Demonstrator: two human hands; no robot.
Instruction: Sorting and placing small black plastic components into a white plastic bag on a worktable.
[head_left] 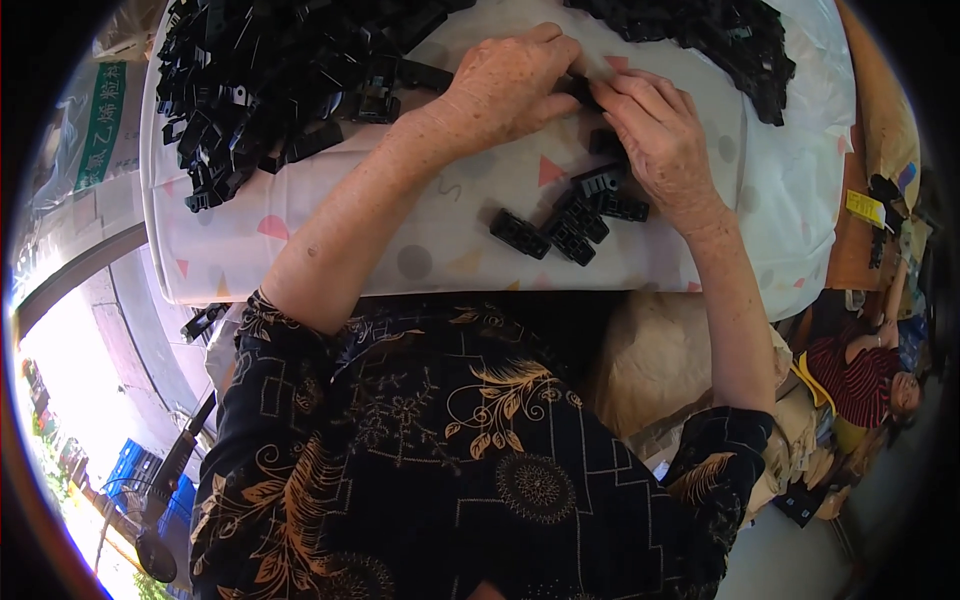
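Over the far part of the table, my left hand [512, 85] and my right hand [658, 138] meet with fingers bent in a pinch. Between them is a small black plastic part [580, 92], mostly hidden by the fingers. Just below my right hand lies a small group of black plastic parts [572, 222], block-shaped with openings. A large heap of black plastic parts [270, 70] covers the table's far left, close to my left forearm. Beyond my right hand is a second pile of black parts [735, 45].
A pale cloth with coloured shapes [400, 255] covers the table. Brown paper sacks [650, 355] stand below its near right edge. At the far right, a person in a striped top [860, 385] is near more packages. A fan [165, 500] stands at the lower left.
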